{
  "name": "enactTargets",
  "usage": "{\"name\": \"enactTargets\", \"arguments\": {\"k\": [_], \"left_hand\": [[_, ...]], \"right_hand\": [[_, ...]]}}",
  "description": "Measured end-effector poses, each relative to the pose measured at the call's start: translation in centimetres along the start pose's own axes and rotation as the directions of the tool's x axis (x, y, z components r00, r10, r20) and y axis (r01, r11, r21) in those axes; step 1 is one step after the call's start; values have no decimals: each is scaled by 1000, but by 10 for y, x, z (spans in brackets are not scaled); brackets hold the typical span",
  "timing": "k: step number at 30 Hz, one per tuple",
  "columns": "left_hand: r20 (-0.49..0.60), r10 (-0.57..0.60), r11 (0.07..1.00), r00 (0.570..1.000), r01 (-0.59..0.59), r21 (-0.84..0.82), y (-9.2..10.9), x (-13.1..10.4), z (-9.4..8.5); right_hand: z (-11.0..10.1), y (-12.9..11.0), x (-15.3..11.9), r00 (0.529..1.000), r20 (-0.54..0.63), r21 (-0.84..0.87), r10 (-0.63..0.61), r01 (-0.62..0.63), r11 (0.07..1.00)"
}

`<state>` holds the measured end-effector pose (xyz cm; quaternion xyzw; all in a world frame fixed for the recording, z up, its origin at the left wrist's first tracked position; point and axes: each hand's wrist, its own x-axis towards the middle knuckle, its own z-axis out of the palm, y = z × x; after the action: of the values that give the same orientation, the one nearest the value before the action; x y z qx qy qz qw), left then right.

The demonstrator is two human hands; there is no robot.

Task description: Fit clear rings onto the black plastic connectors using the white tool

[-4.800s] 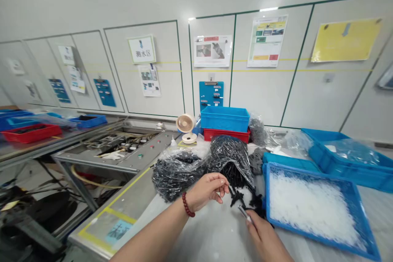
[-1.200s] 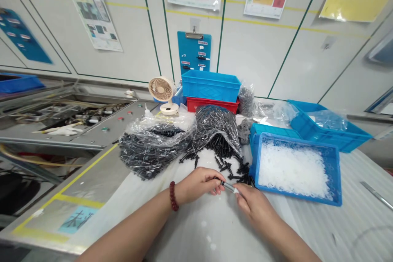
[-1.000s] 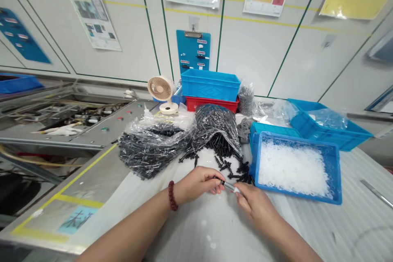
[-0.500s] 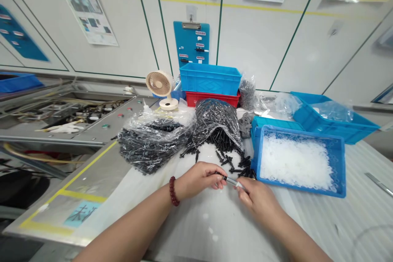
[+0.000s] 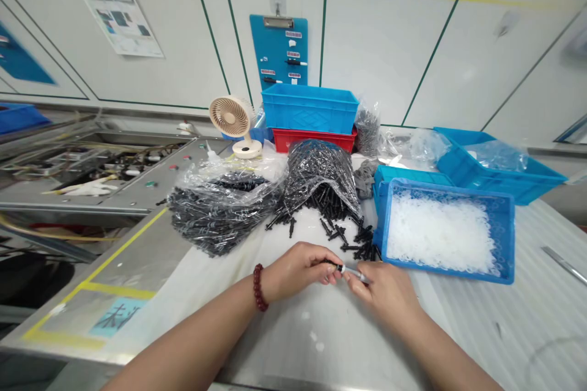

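Observation:
My left hand (image 5: 303,270) is closed in a pinch on a small black plastic fitting (image 5: 339,267), most of it hidden by the fingers. My right hand (image 5: 389,291) grips a slim grey rod (image 5: 358,274), whose tip meets the end of the fitting. A whitish ring (image 5: 343,269) shows at that joint, by my right fingertips. Just beyond the hands, loose black fittings (image 5: 337,232) lie spilled from an open clear bag (image 5: 320,165) full of them. To the right, a blue bin (image 5: 506,238) holds a heap of small white rings (image 5: 440,235).
Another bag of black parts (image 5: 220,214) sits at left. Behind stand a blue crate (image 5: 309,111) on a red one (image 5: 312,140) and a small fan (image 5: 233,119). More blue bins (image 5: 527,186) are at back right. A metal strip (image 5: 564,266) lies far right.
The white ring has shifted along the rod from near my right fingers to the black fitting's end. My right fingers have moved closer to my left hand. The view has tilted slightly down.

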<state>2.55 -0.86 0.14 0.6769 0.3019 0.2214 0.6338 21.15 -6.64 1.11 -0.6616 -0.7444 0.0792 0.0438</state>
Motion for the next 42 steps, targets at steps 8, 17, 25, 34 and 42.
{"name": "enactTargets", "arguments": {"k": [8,17,25,34,42], "left_hand": [[-10,68,994,998,-67,90,4,-2,1],[-75,68,989,995,-57,139,-2,0,-10],[108,103,883,989,-142,448,-2,2,-5],[-107,131,880,986,-66,471,5,5,-1],[-158,-111,965,981,144,220,5,7,-12]], "right_hand": [[-2,-5,-1,996,15,-2,86,-86,996],[-4,-2,0,990,63,46,123,-126,991],[-1,-4,0,997,48,111,-57,51,993],[8,0,4,990,2,132,-142,140,981],[14,7,4,971,-112,267,-209,232,935]]}}
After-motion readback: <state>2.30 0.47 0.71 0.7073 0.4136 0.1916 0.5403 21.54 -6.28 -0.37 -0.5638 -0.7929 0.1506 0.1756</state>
